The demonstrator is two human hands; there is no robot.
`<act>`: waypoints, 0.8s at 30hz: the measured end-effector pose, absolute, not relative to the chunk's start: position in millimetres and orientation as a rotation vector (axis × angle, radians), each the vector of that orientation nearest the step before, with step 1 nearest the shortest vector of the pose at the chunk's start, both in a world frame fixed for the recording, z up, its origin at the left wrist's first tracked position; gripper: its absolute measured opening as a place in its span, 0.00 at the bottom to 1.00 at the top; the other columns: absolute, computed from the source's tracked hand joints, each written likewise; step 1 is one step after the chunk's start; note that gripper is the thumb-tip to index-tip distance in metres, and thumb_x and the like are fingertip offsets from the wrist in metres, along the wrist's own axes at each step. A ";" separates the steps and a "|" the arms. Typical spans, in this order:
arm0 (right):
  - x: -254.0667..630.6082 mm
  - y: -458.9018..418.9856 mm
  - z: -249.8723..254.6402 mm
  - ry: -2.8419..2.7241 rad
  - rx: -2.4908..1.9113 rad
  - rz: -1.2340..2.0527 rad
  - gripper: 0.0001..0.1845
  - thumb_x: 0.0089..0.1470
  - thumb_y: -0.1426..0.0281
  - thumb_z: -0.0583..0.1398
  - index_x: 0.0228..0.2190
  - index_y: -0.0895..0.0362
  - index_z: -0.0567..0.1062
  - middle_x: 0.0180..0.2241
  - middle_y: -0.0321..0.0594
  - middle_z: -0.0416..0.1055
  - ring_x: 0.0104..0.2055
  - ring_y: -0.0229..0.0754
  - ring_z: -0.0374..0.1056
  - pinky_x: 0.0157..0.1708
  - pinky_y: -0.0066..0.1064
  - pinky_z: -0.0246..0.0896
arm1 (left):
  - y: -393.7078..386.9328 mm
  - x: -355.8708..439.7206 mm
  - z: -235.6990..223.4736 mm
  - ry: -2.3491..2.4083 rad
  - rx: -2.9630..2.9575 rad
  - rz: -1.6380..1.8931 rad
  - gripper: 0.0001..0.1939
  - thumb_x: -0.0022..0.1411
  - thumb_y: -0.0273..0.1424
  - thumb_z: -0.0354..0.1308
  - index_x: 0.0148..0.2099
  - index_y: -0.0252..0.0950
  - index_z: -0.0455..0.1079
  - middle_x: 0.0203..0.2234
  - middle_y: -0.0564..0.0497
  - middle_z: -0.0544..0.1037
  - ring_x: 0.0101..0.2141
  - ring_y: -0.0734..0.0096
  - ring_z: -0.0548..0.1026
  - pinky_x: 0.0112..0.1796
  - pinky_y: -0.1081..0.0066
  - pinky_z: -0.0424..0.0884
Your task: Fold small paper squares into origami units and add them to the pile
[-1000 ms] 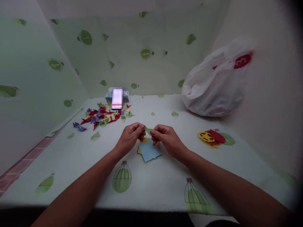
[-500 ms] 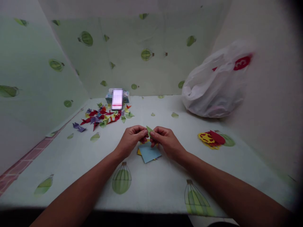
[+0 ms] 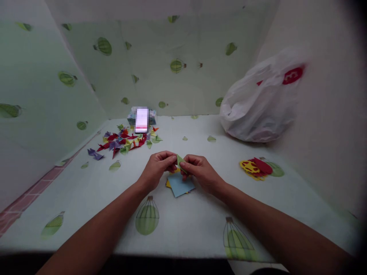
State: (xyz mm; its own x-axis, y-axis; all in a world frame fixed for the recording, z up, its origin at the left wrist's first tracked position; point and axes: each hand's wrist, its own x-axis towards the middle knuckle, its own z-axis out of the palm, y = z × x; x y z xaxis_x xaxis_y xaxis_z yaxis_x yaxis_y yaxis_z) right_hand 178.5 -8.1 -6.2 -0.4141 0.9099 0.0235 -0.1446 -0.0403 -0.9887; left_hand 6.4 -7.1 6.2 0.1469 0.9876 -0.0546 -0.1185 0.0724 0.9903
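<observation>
Between my two hands is a small folded piece of green paper point(image 3: 179, 162), held above the table. My left hand point(image 3: 157, 168) pinches its left edge between thumb and fingers. The thumb of my right hand point(image 3: 202, 171) presses on the paper's lower right part, with the fingers curled behind it. Just below my hands lies a small stack of square paper sheets point(image 3: 181, 185), light blue on top, with yellow edges sticking out underneath. My fingers hide part of the green paper and the back of the stack.
Many folded paper figures point(image 3: 122, 141) in several colours lie at the back left. Behind them a lit phone point(image 3: 141, 120) leans on a tissue box point(image 3: 131, 116). At right are a white plastic bag point(image 3: 255, 107) and red and yellow cut-out pieces point(image 3: 256, 168).
The green paper has turned between my fingers and more of its face shows. My right thumb has shifted slightly down and left; my left hand has barely moved.
</observation>
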 end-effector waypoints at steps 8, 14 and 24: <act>178.8 -7.6 -4.7 -1.398 -0.862 1.578 0.18 0.50 0.58 0.66 0.21 0.57 0.68 0.20 0.32 0.67 0.21 0.33 0.62 0.25 0.28 0.57 | -8.1 7.2 8.4 1.050 1.142 1.124 0.09 0.53 0.35 0.66 0.31 0.33 0.75 0.21 0.53 0.75 0.23 0.77 0.71 0.28 0.74 0.67; 178.5 -6.8 -7.0 -1.432 -0.858 1.564 0.18 0.50 0.58 0.65 0.21 0.57 0.68 0.20 0.32 0.67 0.21 0.33 0.63 0.25 0.28 0.57 | -8.1 6.2 7.5 1.054 1.138 1.125 0.10 0.52 0.35 0.66 0.32 0.33 0.76 0.21 0.53 0.75 0.22 0.77 0.71 0.27 0.74 0.67; 177.8 -8.3 -3.7 -1.584 -0.956 1.425 0.17 0.52 0.59 0.63 0.20 0.57 0.67 0.17 0.31 0.65 0.20 0.32 0.57 0.22 0.27 0.50 | -10.2 8.8 11.5 1.167 1.276 1.139 0.08 0.52 0.33 0.63 0.31 0.32 0.73 0.18 0.55 0.73 0.21 0.76 0.70 0.26 0.74 0.66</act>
State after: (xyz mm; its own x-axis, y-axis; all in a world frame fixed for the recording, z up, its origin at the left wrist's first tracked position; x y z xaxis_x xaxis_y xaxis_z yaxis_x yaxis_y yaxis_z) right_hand 177.8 -8.3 -3.7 -0.4089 0.9101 0.0668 0.0296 0.0863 -0.9958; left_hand 8.8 -10.2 11.5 0.0821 0.9966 0.0069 0.0312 -0.0095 0.9995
